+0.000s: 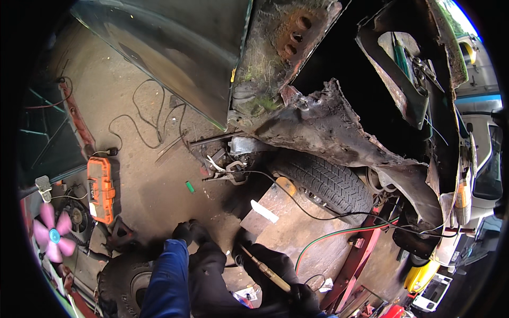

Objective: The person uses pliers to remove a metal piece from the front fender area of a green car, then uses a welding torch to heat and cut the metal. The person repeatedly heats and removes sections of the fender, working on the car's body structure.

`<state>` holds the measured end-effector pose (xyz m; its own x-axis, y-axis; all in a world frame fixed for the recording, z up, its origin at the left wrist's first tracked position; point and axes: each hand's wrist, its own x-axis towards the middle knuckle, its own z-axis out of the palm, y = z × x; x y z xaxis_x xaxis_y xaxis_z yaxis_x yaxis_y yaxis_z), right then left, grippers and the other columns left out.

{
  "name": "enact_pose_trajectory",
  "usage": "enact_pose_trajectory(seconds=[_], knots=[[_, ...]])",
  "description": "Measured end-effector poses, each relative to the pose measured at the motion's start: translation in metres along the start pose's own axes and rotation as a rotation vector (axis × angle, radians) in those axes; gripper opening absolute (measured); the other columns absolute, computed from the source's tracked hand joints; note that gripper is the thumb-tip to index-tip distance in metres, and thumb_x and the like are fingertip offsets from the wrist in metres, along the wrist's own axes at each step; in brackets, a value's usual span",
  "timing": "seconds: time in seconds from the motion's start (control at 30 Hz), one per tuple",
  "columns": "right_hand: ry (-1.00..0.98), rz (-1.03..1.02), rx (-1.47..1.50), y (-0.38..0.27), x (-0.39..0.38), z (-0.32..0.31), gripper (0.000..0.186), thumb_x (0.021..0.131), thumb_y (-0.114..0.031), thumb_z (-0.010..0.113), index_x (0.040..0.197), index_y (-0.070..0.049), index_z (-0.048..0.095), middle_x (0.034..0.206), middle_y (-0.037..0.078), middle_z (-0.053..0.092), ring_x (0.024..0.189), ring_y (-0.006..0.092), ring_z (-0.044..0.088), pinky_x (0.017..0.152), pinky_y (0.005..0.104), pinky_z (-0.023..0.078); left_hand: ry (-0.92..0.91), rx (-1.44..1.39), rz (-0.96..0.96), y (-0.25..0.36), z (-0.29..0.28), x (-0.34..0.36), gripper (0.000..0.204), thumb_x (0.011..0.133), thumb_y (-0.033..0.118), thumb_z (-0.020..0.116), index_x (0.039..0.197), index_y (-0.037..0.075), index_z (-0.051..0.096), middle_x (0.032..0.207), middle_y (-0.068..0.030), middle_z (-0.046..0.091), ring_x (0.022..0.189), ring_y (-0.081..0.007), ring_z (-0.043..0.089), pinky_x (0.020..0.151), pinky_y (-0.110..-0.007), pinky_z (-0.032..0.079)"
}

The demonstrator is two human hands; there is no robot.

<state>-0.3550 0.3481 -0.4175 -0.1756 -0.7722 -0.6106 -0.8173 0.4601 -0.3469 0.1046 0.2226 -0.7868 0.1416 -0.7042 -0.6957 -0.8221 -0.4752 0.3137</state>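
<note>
Across our right leg (pixel 281 263), we had the torch (pixel 269 272) with the right hand (pixel 304 298) wrapped round its rear end, couldn't tell how open the left hand (pixel 182 232) was or what it held, and risked a burn if the torch was lit so close.

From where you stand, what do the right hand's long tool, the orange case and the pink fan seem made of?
Long tool: probably brass, judging by its dull golden colour.
Orange case: likely hard plastic, satin, with moulded-looking relief.
Pink fan: apparently plastic, with smooth, evenly coloured blades.
</note>
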Motion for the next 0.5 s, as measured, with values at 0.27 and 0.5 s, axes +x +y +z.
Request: enact_pose_trajectory(seconds=[0.27,0.5], knots=[[0.154,-0.008,0.140,0.015,0.024,0.020,0.027,0.113,-0.026,0.063,0.128,-0.006,0.073,0.104,0.018,0.074,0.091,0.0351,0.072,0.085,0.0466,0.057,-0.040,0.675,0.100,-0.006,0.020,0.136,0.054,0.098,0.030,0.071,0.149,0.017,0.062,0.161,-0.0115,0.056,0.117,-0.0303,0.072,0.096,-0.052,0.055],[0.275,0.080,0.200,0.022,0.053,0.049,0.027,0.114,-0.022,0.063,0.125,0.000,0.074,0.102,0.017,0.075,0.093,0.0257,0.070,0.084,0.0405,0.057,0.102,0.800,0.443,-0.026,0.048,0.205,0.039,0.102,0.026,0.064,0.140,0.020,0.067,0.149,-0.0092,0.063,0.113,-0.0297,0.070,0.093,-0.051,0.054]])
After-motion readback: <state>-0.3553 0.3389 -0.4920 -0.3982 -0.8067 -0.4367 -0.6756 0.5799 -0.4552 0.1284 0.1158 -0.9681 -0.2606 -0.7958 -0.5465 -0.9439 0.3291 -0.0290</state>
